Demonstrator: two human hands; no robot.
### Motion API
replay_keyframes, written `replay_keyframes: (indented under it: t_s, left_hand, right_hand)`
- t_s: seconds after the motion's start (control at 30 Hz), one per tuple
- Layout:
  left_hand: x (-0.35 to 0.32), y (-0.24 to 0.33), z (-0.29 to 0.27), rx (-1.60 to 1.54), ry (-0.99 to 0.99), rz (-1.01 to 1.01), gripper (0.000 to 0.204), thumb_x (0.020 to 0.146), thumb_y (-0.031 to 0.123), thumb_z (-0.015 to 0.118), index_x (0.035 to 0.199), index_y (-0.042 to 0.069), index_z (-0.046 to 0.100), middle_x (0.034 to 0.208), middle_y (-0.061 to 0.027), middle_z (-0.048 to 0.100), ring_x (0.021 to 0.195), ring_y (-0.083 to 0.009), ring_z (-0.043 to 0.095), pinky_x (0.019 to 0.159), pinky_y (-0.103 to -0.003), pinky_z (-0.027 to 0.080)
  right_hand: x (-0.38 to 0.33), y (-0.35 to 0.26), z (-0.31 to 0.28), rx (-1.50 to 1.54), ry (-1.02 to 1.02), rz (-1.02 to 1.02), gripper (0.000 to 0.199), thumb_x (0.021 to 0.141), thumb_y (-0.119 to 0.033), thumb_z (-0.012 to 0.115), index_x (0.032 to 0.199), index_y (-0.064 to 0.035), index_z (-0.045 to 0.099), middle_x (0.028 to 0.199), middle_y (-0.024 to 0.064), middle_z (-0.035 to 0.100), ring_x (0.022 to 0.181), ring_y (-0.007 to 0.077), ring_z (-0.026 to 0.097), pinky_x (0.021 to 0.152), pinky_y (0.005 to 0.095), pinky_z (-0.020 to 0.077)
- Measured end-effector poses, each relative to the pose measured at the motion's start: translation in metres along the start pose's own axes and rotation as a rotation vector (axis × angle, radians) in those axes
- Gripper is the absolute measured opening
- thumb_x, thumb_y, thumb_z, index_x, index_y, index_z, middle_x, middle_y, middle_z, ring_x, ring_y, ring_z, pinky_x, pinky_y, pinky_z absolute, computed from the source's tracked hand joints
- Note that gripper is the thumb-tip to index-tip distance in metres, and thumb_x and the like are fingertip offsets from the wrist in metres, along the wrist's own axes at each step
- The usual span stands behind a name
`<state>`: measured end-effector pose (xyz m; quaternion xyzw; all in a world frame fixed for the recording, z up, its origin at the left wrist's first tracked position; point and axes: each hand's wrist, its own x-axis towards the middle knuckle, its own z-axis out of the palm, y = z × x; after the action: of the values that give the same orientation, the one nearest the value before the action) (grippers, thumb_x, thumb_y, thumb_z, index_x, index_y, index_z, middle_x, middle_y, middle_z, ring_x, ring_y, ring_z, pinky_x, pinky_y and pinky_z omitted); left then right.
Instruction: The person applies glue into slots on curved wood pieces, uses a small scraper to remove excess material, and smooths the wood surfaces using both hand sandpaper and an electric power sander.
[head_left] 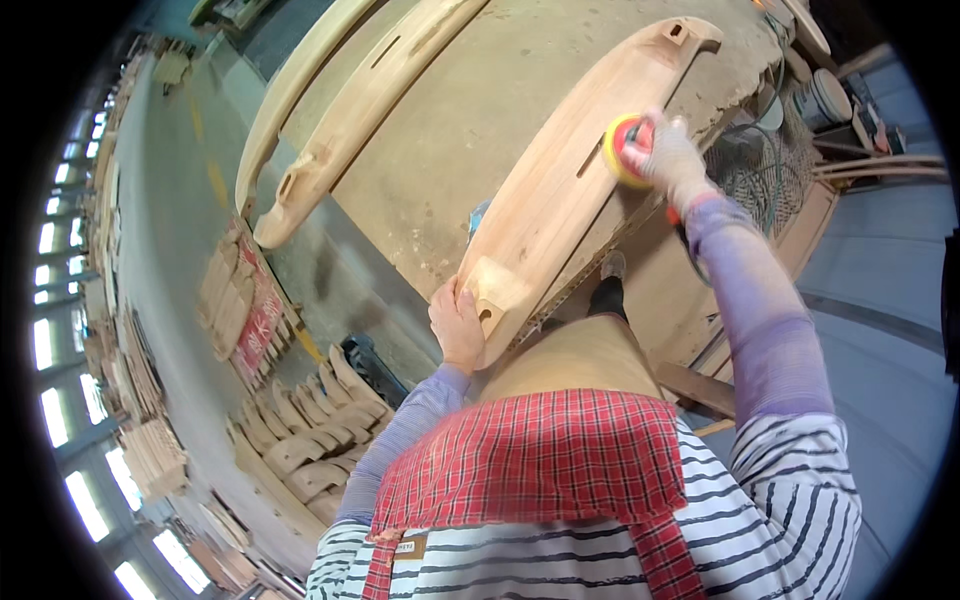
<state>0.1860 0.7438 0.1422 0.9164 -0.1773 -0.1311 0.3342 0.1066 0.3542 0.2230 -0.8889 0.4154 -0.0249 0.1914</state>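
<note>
A long curved wooden board (555, 195) with cut slots and a raised block at each end lies on the worktable (415, 190), slanting from near left to far right. My left hand (457, 325) grips its near end, fingers over the edge beside the slotted block. In my gloved right hand (675, 160) is a round power sander (613, 155) with a red body and yellow pad. The pad sits at the board's right edge, close to the middle slot. My palm covers part of the sander.
Two more shaped boards (395, 85) lie along the table's left side. Curved wooden parts (300, 440) are piled at lower left, near a red printed sheet (262, 318). Buckets (828, 100) and a hose (775, 170) are off the table's right edge.
</note>
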Motion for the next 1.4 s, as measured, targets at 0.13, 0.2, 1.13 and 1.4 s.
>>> replay_keyframes:
  t_s: [0.13,0.2,1.13,1.4]
  left_hand:
    - [0.007,-0.008,0.003,-0.009,-0.02,0.12,0.04,0.097,0.024,0.046,0.128,0.0,0.055,0.126,-0.0206,0.055,0.12,-0.0364,0.047,0.104,-0.044,0.035]
    - [0.002,-0.012,-0.007,0.007,-0.025,0.082,0.04,0.097,0.024,0.046,0.129,0.0,0.054,0.126,-0.0213,0.054,0.12,-0.0366,0.047,0.103,-0.044,0.035]
    - [0.206,0.183,0.173,0.121,-0.302,0.371,0.044,0.102,0.038,0.041,0.124,0.007,0.063,0.111,-0.0172,0.058,0.109,-0.0329,0.052,0.096,-0.041,0.042]
    - [0.186,0.217,0.174,0.321,-0.225,0.401,0.042,0.102,0.037,0.039,0.124,0.011,0.063,0.108,-0.0129,0.057,0.106,-0.0299,0.053,0.092,-0.039,0.043]
  right_hand:
    - [0.017,-0.014,-0.001,0.022,0.031,0.039,0.038,0.081,-0.032,0.067,0.115,-0.0148,0.06,0.117,0.0237,0.056,0.104,0.0417,0.061,0.084,0.0452,0.0525]
    - [-0.036,-0.066,0.0,0.094,-0.233,-0.044,0.028,0.083,-0.029,0.064,0.107,-0.0148,0.063,0.115,0.0228,0.057,0.099,0.0418,0.062,0.078,0.0466,0.0528]
    - [-0.092,0.042,0.01,0.139,-0.111,-0.243,0.027,0.085,-0.026,0.058,0.112,-0.0238,0.057,0.102,0.013,0.053,0.081,0.0321,0.061,0.065,0.0467,0.0525]
    - [0.06,0.155,-0.045,0.36,0.219,0.242,0.048,0.076,-0.036,0.072,0.116,-0.0151,0.055,0.112,0.0181,0.053,0.095,0.0372,0.062,0.082,0.0442,0.0523]
